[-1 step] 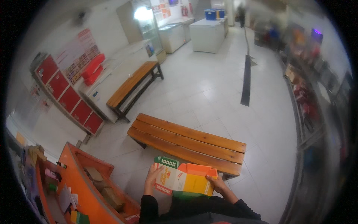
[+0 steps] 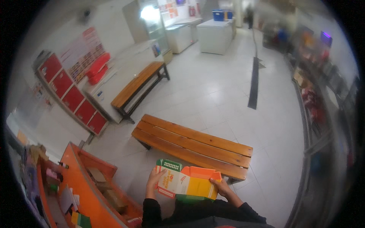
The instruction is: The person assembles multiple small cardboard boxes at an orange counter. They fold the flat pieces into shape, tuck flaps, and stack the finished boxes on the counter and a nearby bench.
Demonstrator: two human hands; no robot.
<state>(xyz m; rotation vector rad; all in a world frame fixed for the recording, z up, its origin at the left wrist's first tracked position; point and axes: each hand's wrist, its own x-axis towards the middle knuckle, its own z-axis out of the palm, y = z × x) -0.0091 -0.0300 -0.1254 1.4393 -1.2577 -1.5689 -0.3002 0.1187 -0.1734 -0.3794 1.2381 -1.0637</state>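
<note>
An unfolded cardboard carton (image 2: 178,181) in white, yellow, orange and green is stretched between my two hands, low in the view and just short of the near wooden bench. My left hand (image 2: 153,180) grips its left end, thumb on top of the white panel and the other fingers hidden beneath. At the right end, my right hand (image 2: 224,189) pinches the yellow and orange part near its corner, thumb uppermost. Green flaps stick out at the carton's upper left and along its lower edge.
Beyond the carton stands a slatted wooden bench (image 2: 190,142), with a second bench (image 2: 138,84) farther left. An orange counter (image 2: 81,182) with boxes is at my lower left. Red lockers (image 2: 72,98) line the left wall; white freezers (image 2: 215,36) stand at the back.
The room has shifted slightly to the right in the picture. My hands and the carton keep the same hold and place.
</note>
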